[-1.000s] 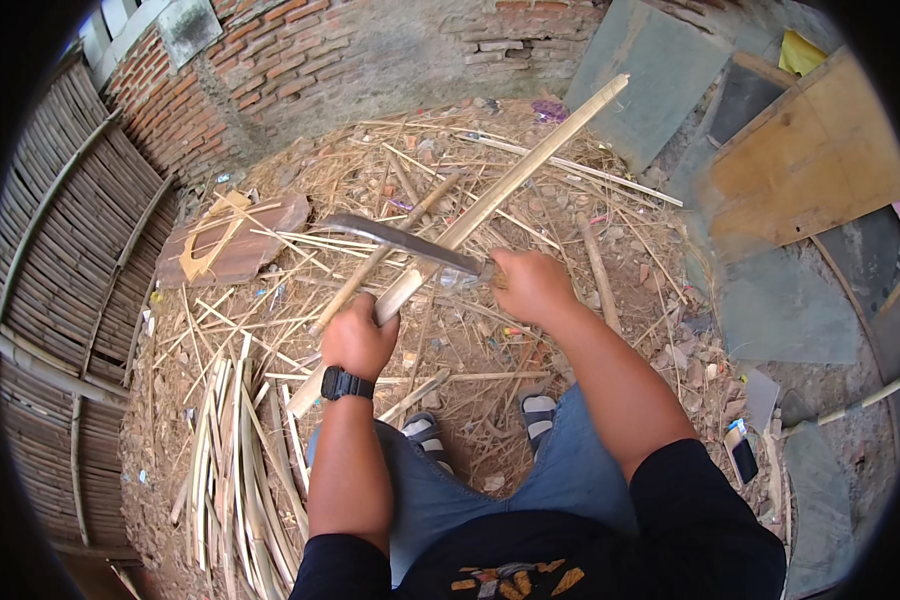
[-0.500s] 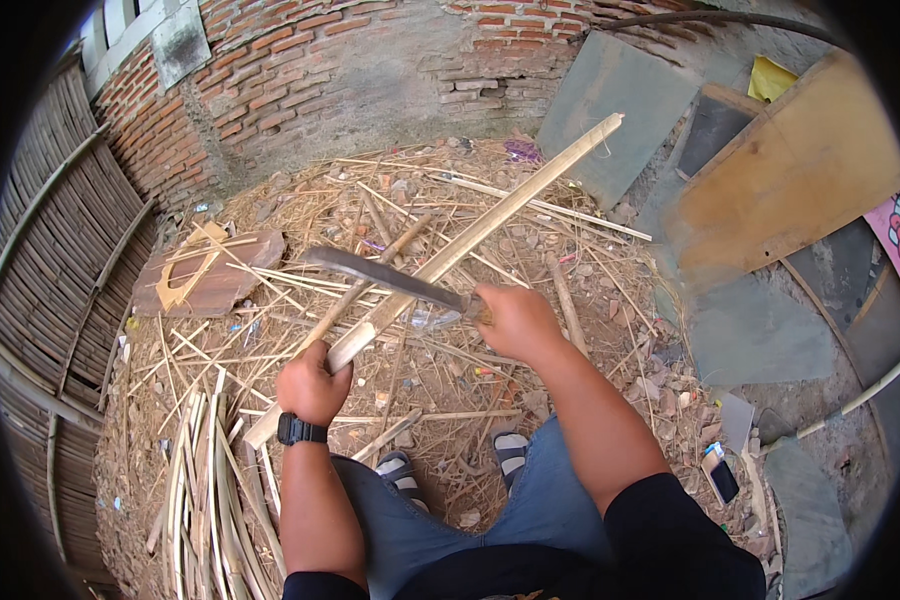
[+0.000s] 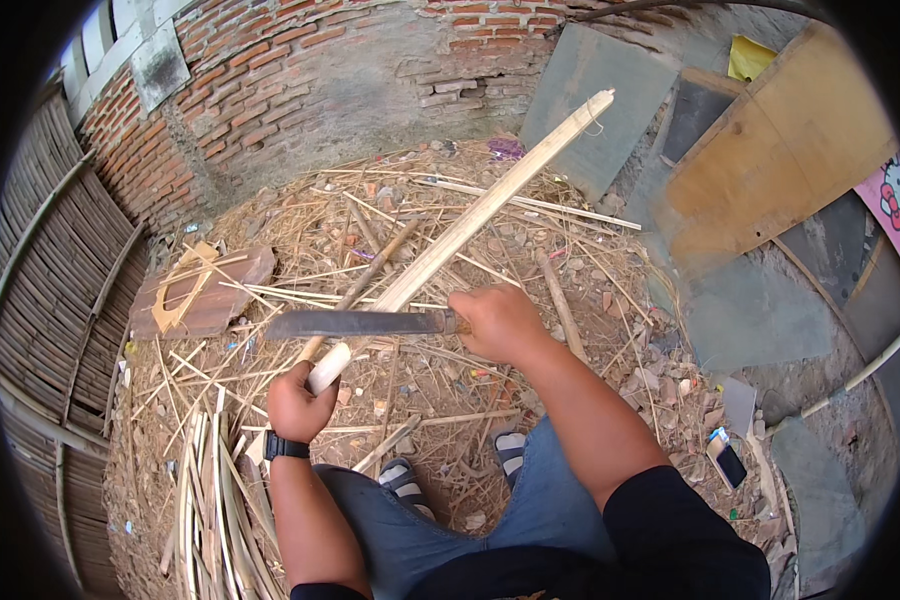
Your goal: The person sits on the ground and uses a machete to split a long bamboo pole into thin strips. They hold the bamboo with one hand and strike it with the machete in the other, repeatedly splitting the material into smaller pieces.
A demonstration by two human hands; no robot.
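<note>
My left hand [image 3: 302,402], a dark watch on its wrist, is closed round the lower part of a long pale split bamboo piece [image 3: 498,197]. The bamboo slants up and away to the right, its far end frayed with a thin fibre hanging off. In my right hand [image 3: 502,322] is the handle of a machete [image 3: 360,323], mostly covered by my fingers. Its dark, broad blade points left and crosses in front of the bamboo, just beyond my left hand. Whether the edge touches the bamboo, I cannot tell.
A bundle of bamboo strips [image 3: 210,500] lies at lower left, beside a bamboo fence [image 3: 45,250]. Loose sticks litter the ground, with a brown board [image 3: 240,280] at left. A phone [image 3: 728,464] rests at right, near leaning panels [image 3: 770,150]. A brick wall [image 3: 340,100] stands behind.
The machete has swung down and toward me, its blade turning from slanted to nearly level across the bamboo. My right hand has shifted slightly left and down; my left hand moved slightly down.
</note>
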